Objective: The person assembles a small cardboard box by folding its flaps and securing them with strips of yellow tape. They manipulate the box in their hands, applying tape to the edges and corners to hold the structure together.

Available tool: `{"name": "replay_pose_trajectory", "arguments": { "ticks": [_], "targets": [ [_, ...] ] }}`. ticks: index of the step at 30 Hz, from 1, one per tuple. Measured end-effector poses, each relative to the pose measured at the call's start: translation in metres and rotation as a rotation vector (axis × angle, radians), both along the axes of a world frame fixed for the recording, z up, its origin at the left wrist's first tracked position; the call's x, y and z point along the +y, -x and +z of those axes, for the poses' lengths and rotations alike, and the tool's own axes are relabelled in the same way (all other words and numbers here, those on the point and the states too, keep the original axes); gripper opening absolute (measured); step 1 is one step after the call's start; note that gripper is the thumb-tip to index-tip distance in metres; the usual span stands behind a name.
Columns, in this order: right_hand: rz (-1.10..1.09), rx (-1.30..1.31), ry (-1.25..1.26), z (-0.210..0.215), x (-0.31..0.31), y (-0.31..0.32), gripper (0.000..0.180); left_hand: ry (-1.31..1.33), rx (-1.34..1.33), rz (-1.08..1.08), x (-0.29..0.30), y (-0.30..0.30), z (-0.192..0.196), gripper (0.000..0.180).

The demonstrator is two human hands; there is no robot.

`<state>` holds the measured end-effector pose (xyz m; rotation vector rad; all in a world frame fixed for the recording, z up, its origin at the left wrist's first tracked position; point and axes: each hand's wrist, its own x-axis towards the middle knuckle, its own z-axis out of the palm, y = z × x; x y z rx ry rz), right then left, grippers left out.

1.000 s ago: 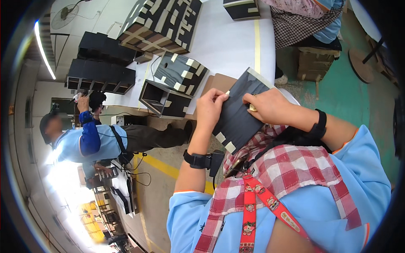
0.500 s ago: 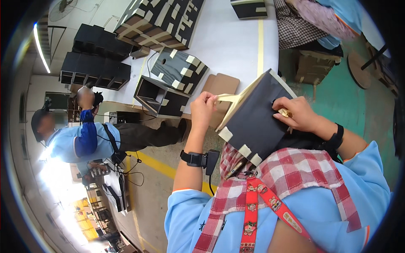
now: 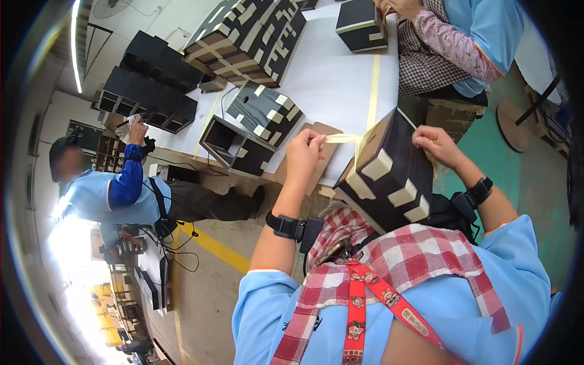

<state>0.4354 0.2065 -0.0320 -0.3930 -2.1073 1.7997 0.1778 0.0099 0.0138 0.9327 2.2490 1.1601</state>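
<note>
Compared with a moment back, the dark box [image 3: 389,176] has tipped up off the checked apron [image 3: 389,267] so its taped side faces the camera, and the left hand [image 3: 304,152] has pulled a strip of pale tape [image 3: 344,139] out from its top edge, so it looks like another strip is going on. The left fingers are pinched on the tape end, while the right hand [image 3: 435,145] presses on the box's far top corner. The open box [image 3: 234,146] on the white table [image 3: 328,85] looks empty inside.

A light blue short-sleeved shirt, red-checked apron with patterned red strap, black bands on both wrists
</note>
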Motion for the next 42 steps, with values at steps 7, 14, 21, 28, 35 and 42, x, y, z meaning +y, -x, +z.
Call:
{"name": "replay_pose_trajectory", "arguments": {
  "ticks": [7, 14, 21, 28, 35, 42],
  "targets": [
    [-0.214, -0.106, 0.095, -0.019, -0.01, -0.021, 0.035, 0.043, -0.741, 0.071, -0.041, -0.029, -0.008, 0.056],
    [-0.407, -0.047, -0.128, 0.013, -0.045, 0.014, 0.029, -0.148, -1.217, -0.14, -0.03, -0.048, 0.036, 0.069],
    [-0.38, 0.073, -0.243, 0.023, -0.076, 0.041, 0.019, -0.308, -0.888, -0.042, -0.047, -0.011, 0.032, 0.046],
    [-0.335, 0.13, -0.394, 0.012, -0.081, 0.019, 0.013, -0.359, -0.756, -0.039, -0.058, -0.019, 0.013, 0.043],
    [-0.081, -0.415, 0.238, 0.014, -0.088, -0.006, 0.017, -0.301, -0.726, -0.107, -0.059, -0.013, 0.002, 0.042],
    [0.175, -0.595, -0.09, 0.053, -0.055, 0.003, 0.02, 0.078, 0.385, -0.052, -0.072, 0.05, -0.051, 0.055]
  ]
}}
